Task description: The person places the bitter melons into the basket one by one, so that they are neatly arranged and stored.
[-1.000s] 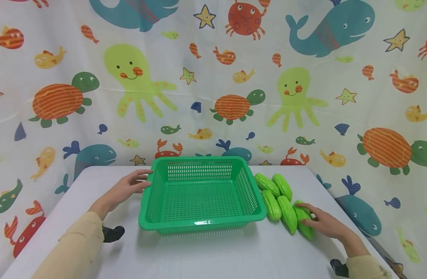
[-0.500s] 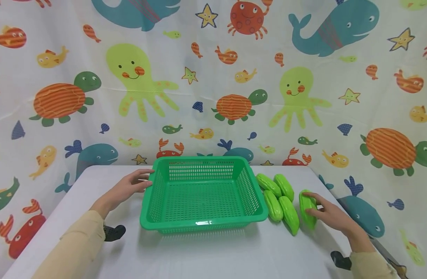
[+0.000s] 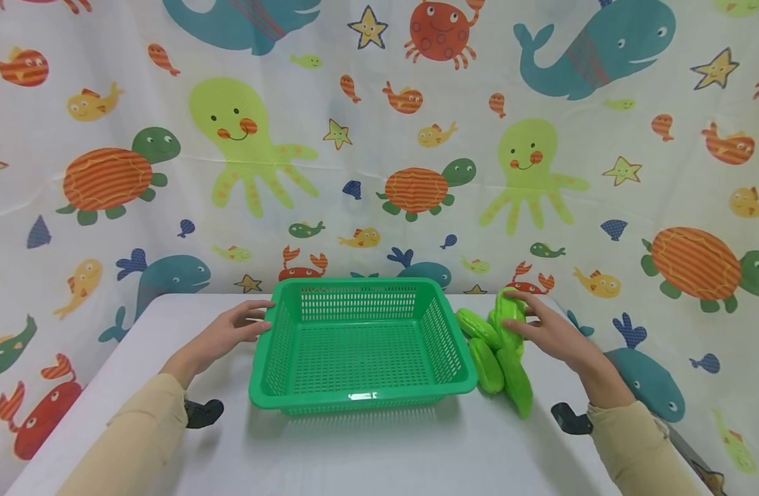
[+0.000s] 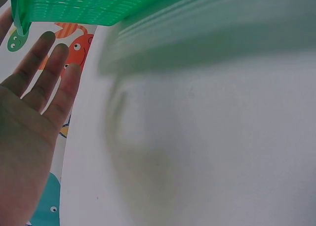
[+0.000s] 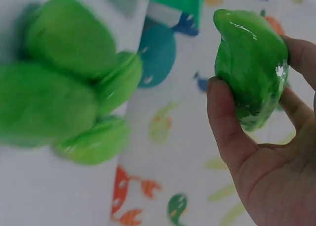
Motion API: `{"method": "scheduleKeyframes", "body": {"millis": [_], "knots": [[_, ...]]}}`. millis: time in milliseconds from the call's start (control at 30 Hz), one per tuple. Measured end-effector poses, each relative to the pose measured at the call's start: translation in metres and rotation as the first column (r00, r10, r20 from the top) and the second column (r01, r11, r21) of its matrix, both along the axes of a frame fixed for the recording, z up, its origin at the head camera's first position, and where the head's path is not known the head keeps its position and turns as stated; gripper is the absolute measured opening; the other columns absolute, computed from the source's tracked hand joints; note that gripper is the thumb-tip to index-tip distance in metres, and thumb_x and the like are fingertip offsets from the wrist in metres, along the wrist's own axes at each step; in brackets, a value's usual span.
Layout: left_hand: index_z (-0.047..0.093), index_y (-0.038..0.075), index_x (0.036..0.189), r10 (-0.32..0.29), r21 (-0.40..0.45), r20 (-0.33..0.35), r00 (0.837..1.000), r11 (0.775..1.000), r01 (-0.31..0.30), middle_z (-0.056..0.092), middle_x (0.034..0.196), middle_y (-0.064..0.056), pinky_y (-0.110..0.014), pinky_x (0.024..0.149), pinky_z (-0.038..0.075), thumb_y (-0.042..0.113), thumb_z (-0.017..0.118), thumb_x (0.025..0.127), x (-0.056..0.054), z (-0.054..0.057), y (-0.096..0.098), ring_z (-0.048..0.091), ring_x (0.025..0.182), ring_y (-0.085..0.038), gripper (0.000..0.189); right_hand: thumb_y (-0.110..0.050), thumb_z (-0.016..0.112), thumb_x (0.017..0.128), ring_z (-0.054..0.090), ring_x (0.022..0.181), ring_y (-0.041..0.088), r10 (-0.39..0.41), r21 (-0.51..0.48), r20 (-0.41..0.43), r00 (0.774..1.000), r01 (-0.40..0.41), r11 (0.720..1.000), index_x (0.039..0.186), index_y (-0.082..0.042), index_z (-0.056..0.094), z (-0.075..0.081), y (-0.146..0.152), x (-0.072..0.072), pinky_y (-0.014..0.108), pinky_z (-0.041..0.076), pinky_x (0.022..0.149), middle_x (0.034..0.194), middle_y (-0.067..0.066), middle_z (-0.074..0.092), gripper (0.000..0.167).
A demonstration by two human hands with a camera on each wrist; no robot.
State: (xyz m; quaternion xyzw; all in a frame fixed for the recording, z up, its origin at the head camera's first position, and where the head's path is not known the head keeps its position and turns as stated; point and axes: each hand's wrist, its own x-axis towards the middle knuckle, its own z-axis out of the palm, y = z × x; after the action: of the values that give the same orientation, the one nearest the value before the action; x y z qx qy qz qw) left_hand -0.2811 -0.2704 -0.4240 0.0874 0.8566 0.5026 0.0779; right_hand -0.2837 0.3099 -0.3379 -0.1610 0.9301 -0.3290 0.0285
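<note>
A green plastic basket (image 3: 362,401) with slotted walls stands on the white table. My left hand (image 3: 231,332) is at its left rim, fingertips touching or nearly touching the rim; in the left wrist view several fingers of that hand (image 4: 34,112) are extended and relaxed. My right hand (image 3: 549,332) pinches a glossy, ridged green toy vegetable (image 3: 510,320) between thumb and fingers. It is held up off the table, as the right wrist view shows the toy vegetable (image 5: 252,63) against the curtain. Below it several similar green vegetables (image 3: 487,365) lie together, one mostly hidden behind the held one.
A white curtain (image 3: 355,158) printed with sea animals hangs behind the table (image 3: 379,455). The grouped vegetables lie close beside the basket's right wall. Dark wrist-worn devices (image 3: 202,415) hang below both wrists.
My right hand has lifted the nearest vegetable off the table and carried it away from me and slightly left, over the far ones. The left hand and basket have stayed in place.
</note>
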Motion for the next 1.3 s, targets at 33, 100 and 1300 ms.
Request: {"method": "scheduleKeyframes", "body": {"millis": [33, 100, 1300], "knots": [[0.031, 0.015, 0.152, 0.003, 0.002, 0.003, 1.000, 1.000, -0.003, 0.036, 0.149, -0.025, -0.059, 0.100, 0.045, 0.046, 0.057, 0.096, 0.000, 0.000, 0.000, 0.045, 0.129, -0.044, 0.069, -0.043, 0.058, 0.097, 0.048, 0.123, 0.045, 0.013, -0.009, -0.001, 1.000, -0.013, 1.000, 0.151, -0.018, 0.032, 0.005, -0.007, -0.002, 0.061, 0.048, 0.090, 0.138, 0.023, 0.047, 0.065], [0.031, 0.015, 0.151, 0.001, 0.000, 0.001, 1.000, 1.000, -0.001, 0.036, 0.149, -0.025, -0.059, 0.100, 0.045, 0.046, 0.057, 0.096, 0.000, 0.000, 0.001, 0.046, 0.129, -0.043, 0.069, -0.043, 0.058, 0.097, 0.050, 0.122, 0.044, 0.037, -0.027, 0.003, 0.999, -0.037, 0.999, 0.150, -0.020, 0.032, 0.015, -0.022, -0.004, 0.060, 0.047, 0.092, 0.136, 0.021, 0.048, 0.064], [0.029, 0.016, 0.153, 0.006, 0.000, 0.010, 1.000, 1.000, -0.006, 0.035, 0.150, -0.025, -0.060, 0.101, 0.042, 0.047, 0.057, 0.097, 0.002, 0.001, 0.000, 0.043, 0.131, -0.045, 0.070, -0.031, 0.067, 0.094, 0.059, 0.110, 0.027, 0.351, -0.188, 0.151, 0.924, -0.322, 0.928, 0.144, -0.026, 0.040, 0.010, -0.209, -0.042, 0.047, 0.053, 0.088, 0.121, 0.010, 0.057, 0.057]]}}
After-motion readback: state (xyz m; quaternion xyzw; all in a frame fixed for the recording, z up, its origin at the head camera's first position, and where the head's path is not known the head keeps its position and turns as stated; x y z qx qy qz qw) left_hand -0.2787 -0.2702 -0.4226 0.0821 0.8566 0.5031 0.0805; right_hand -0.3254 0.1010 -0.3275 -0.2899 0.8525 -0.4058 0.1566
